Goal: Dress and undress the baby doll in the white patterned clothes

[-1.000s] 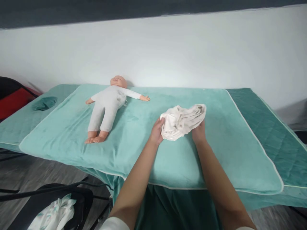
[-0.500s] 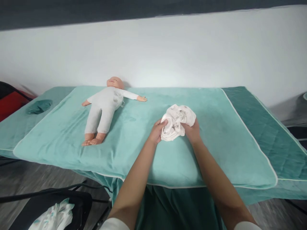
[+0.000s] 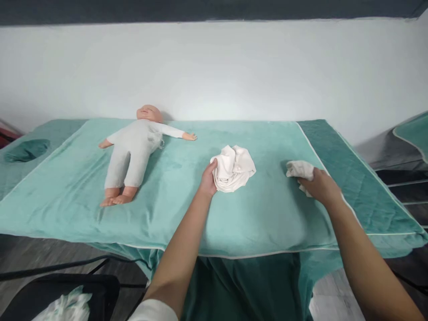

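My left hand grips the left edge of a bunched white baby garment, thumb on top; a few small snap-like dots show on its cloth. To the right, my right hand is closed around a smaller crumpled white cloth piece, held just over the mat; its exact kind is unclear. On the left lies a baby doll on its back in a white top and pale trousers, arms spread, feet bare. Neither hand touches the doll.
A mint-green mat with white piping covers the padded bed, which stands against a white wall. At lower left, a black chair holds a white patterned cloth. A face hole shows at the bed's left end.
My right hand has moved right, carrying a small white cloth piece away from the bundle. My left hand keeps the larger garment near the middle. The view has shifted slightly right.
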The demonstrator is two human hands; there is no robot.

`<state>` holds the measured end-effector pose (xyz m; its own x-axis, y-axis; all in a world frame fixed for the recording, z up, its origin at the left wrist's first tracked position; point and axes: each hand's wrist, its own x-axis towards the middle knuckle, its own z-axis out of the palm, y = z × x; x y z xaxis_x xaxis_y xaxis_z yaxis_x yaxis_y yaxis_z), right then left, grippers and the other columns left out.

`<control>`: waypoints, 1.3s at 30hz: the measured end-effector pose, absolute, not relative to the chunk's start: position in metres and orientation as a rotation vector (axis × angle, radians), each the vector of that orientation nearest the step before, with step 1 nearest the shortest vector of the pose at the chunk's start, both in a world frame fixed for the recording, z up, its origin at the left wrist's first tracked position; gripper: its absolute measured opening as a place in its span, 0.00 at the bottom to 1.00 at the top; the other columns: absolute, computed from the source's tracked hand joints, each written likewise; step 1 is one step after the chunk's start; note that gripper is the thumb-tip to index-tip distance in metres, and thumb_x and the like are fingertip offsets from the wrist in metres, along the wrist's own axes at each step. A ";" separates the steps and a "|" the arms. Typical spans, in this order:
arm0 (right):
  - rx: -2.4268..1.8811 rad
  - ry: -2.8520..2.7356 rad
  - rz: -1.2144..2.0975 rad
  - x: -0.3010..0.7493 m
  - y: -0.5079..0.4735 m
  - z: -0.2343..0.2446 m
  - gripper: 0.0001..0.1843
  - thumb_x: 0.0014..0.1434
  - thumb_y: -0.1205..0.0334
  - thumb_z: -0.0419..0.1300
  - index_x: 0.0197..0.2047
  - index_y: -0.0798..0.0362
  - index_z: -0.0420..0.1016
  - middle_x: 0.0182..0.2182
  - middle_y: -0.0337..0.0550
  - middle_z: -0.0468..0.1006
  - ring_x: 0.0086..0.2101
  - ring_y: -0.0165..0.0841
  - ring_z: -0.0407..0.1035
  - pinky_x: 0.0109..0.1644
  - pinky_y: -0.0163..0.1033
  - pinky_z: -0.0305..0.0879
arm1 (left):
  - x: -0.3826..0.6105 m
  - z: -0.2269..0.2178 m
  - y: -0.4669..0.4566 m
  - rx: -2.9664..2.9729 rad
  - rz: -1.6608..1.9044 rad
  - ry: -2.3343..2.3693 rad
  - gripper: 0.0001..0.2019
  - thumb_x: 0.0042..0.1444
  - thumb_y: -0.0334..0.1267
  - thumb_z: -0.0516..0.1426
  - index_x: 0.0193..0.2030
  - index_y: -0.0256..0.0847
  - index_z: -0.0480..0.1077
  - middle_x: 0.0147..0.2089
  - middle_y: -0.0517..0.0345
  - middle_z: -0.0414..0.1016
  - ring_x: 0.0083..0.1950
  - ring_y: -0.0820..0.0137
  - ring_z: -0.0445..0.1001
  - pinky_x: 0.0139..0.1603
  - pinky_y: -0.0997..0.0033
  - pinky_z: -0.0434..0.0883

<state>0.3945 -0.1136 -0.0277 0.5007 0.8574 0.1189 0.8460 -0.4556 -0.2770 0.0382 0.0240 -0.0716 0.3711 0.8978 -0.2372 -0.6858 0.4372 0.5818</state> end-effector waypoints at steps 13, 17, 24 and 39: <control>-2.089 -1.842 -0.095 0.312 -0.130 0.015 0.32 0.67 0.47 0.55 0.69 0.52 0.61 0.68 0.63 0.65 0.67 0.60 0.58 0.66 0.71 0.57 | 0.035 -0.038 0.001 0.863 1.179 0.986 0.21 0.48 0.48 0.68 0.44 0.36 0.78 0.40 0.52 0.83 0.46 0.60 0.80 0.51 0.63 0.73; -1.550 -2.056 0.363 0.270 -0.110 0.040 0.33 0.69 0.46 0.55 0.73 0.46 0.56 0.71 0.54 0.61 0.69 0.47 0.58 0.70 0.58 0.60 | 0.022 0.029 -0.011 1.666 0.900 0.950 0.16 0.60 0.51 0.59 0.40 0.39 0.77 0.37 0.61 0.79 0.40 0.66 0.75 0.43 0.70 0.68; -1.088 -2.043 0.728 0.215 -0.060 0.108 0.22 0.69 0.47 0.55 0.60 0.47 0.74 0.58 0.46 0.75 0.56 0.40 0.69 0.62 0.47 0.65 | 0.007 0.136 -0.021 2.599 0.618 0.840 0.12 0.61 0.38 0.52 0.31 0.41 0.74 0.23 0.63 0.68 0.27 0.72 0.64 0.31 0.69 0.57; -0.770 -2.014 1.283 0.204 -0.076 0.164 0.21 0.59 0.44 0.69 0.40 0.52 0.72 0.33 0.39 0.72 0.34 0.31 0.66 0.35 0.36 0.62 | -0.016 0.170 -0.054 2.693 1.220 0.716 0.09 0.63 0.38 0.56 0.40 0.45 0.79 0.37 0.62 0.82 0.39 0.70 0.79 0.41 0.70 0.72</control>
<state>0.2045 -0.0760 0.1639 -0.6363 0.7474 0.1910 0.1429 0.3575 -0.9229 -0.0159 -0.0544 0.1698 0.5684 0.4560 0.6848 0.3760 -0.8843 0.2769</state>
